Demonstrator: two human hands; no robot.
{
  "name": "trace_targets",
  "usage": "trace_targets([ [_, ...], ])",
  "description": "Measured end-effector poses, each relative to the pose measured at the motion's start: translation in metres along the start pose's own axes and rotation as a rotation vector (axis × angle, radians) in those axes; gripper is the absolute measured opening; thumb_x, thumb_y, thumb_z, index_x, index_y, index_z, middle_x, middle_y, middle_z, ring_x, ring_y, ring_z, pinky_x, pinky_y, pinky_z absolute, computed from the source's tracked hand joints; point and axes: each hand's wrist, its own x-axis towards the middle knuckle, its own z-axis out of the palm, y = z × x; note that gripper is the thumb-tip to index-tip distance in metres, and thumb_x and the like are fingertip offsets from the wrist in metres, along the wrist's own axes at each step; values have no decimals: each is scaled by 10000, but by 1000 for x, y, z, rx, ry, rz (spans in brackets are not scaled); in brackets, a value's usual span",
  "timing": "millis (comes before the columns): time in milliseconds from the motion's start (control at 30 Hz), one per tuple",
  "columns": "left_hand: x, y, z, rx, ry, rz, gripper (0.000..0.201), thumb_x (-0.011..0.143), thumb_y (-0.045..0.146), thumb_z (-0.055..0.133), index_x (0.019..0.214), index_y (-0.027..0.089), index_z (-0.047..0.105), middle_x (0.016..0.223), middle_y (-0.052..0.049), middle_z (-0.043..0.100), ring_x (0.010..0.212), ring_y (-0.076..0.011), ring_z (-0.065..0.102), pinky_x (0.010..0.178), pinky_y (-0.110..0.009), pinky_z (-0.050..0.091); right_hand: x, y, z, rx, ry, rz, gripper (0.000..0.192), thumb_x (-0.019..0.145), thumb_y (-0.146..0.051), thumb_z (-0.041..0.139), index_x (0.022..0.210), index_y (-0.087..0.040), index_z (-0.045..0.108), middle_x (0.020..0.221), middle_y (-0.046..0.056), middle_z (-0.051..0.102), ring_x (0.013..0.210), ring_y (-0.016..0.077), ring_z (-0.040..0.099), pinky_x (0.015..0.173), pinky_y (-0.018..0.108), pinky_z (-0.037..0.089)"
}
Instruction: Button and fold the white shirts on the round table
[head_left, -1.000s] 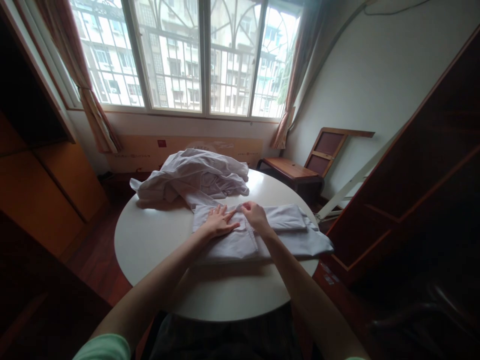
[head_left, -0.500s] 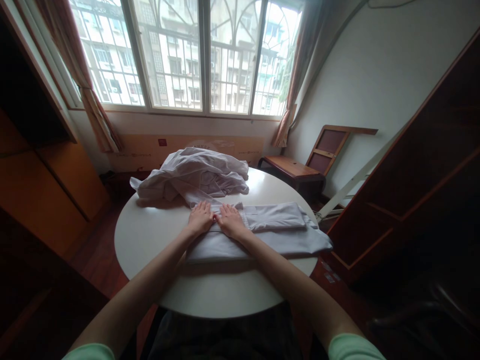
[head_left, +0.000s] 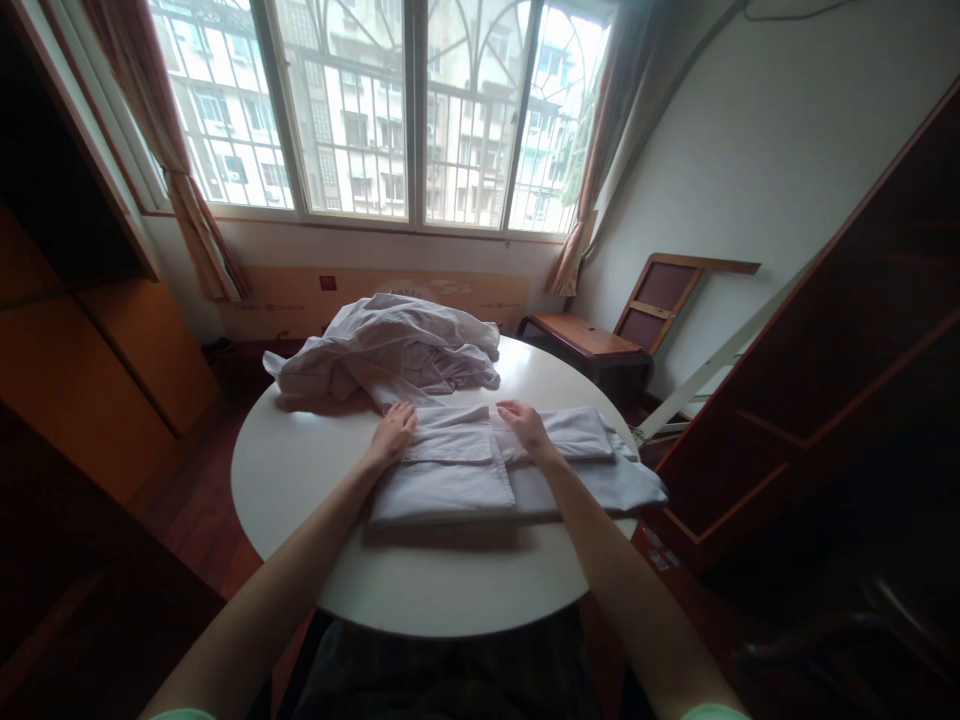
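Daylight from the tall barred window falls on a round white table. Left of the hands, the tabletop lies bare; beyond them sits a crumpled heap of white cloth. The left hand lies flat, fingers together, on the near-left corner of the folded white cotton garment, pinning it so the layers do not slide. The right hand rests spread on the upper fold, pressing its edge down. Right of that hand, the garment's loose end drapes over the table edge.
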Motion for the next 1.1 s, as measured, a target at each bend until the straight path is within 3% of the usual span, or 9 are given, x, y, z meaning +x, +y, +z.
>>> trace_targets([
  [133, 6, -10, -7, -431, 69, -131, 415, 795, 206, 344, 1120, 95, 577, 1175, -97, 592, 1081, -175, 544, 958, -282, 395, -9, -7, -8, -76, -74, -34, 368, 758, -445, 494, 618, -139, 644, 571, 33, 623, 574, 141, 563, 568, 231, 384],
  [233, 6, -12, -7, -505, 137, -155, 400, 754, 169, 371, 1065, 99, 613, 1134, -83, 619, 1061, -173, 557, 955, -277, 399, -15, -9, -12, -138, -223, -6, 393, 699, -483, 550, 534, -134, 621, 483, 18, 572, 486, 115, 507, 504, 226, 337],
  [467, -2, -5, -6, -206, 119, -65, 376, 755, 115, 377, 1024, 128, 640, 1087, -67, 645, 1033, -173, 570, 955, -284, 394, -19, -12, -23, 26, -416, 58, 399, 579, -508, 661, 595, -109, 640, 423, -43, 447, 412, 56, 369, 414, 204, 249],
  [600, -4, -3, -7, -112, 111, -31, 355, 775, 132, 384, 1011, 162, 647, 1081, -46, 649, 1010, -173, 581, 930, -276, 413, -22, -16, -26, 141, -445, 96, 373, 574, -473, 680, 609, -104, 642, 450, -37, 468, 436, 61, 416, 425, 193, 288],
  [800, -2, -9, -3, -72, 120, -3, 354, 772, 149, 392, 1010, 188, 650, 1076, -34, 652, 1001, -169, 581, 921, -277, 419, -23, -17, -27, 135, -488, 110, 373, 599, -470, 670, 605, -98, 657, 404, -42, 434, 409, 55, 396, 411, 190, 281],
  [1100, -1, -11, -2, -20, 123, 12, 353, 778, 156, 387, 1010, 178, 652, 1087, -45, 646, 1005, -180, 577, 932, -295, 404, -19, -8, -20, 271, -507, 93, 301, 592, -391, 686, 641, -96, 652, 545, 10, 556, 508, 85, 490, 486, 198, 373],
])
